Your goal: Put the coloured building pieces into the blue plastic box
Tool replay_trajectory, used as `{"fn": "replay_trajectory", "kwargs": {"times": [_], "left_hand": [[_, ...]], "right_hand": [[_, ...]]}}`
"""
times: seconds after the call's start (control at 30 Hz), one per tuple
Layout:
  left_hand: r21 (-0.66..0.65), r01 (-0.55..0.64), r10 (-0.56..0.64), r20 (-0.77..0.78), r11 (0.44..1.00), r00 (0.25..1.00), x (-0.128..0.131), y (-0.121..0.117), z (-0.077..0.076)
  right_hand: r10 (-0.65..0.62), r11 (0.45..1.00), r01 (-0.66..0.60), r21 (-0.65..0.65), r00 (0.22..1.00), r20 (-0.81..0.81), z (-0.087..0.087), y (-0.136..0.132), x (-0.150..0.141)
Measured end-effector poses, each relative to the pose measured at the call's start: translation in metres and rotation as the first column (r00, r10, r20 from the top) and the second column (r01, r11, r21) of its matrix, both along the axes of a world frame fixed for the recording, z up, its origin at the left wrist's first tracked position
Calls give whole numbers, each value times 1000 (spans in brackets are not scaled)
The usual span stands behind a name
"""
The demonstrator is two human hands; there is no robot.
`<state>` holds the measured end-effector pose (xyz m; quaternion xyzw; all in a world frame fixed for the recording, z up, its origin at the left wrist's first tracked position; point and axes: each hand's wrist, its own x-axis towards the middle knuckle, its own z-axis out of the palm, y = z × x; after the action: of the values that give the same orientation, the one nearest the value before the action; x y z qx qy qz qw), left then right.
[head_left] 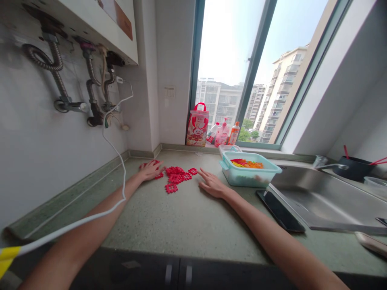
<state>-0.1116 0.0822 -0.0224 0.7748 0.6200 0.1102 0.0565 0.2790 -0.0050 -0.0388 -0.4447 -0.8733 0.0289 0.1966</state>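
Observation:
A heap of red lattice-shaped plastic pieces lies on the green speckled countertop. My left hand rests flat on the left end of the heap, fingers spread over a few pieces. To the heap's right, my right hand lies on the counter with fingers stretched toward the pieces, holding nothing. A pale teal plastic tub with red, orange, yellow and green pieces inside stands just right of that hand.
A black phone lies by the steel sink. A red bag and bottles stand on the window sill. A white cable hangs from the wall pipes across my left arm. A dark pot sits far right.

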Motion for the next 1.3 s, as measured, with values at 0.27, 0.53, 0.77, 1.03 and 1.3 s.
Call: {"fn": "replay_trajectory", "kwargs": {"times": [0.27,0.53,0.77,1.03,1.3], "left_hand": [[-90,396,-400,-27,914,916,74,-47,12],[-54,549,-549,16,834,836,93,-60,12],[18,718,-717,87,695,692,90,-68,21],[83,684,-689,78,725,721,90,-61,14],[73,638,-642,106,766,759,89,-58,13]], "right_hand": [[5,997,-6,-74,1000,-22,-9,18,12],[12,1000,-13,-12,997,-80,-7,17,14],[124,991,-114,72,981,-150,7,3,9],[91,996,-91,11,973,-211,10,-5,-2],[46,999,-47,-1,975,-219,21,-14,-2]]}}
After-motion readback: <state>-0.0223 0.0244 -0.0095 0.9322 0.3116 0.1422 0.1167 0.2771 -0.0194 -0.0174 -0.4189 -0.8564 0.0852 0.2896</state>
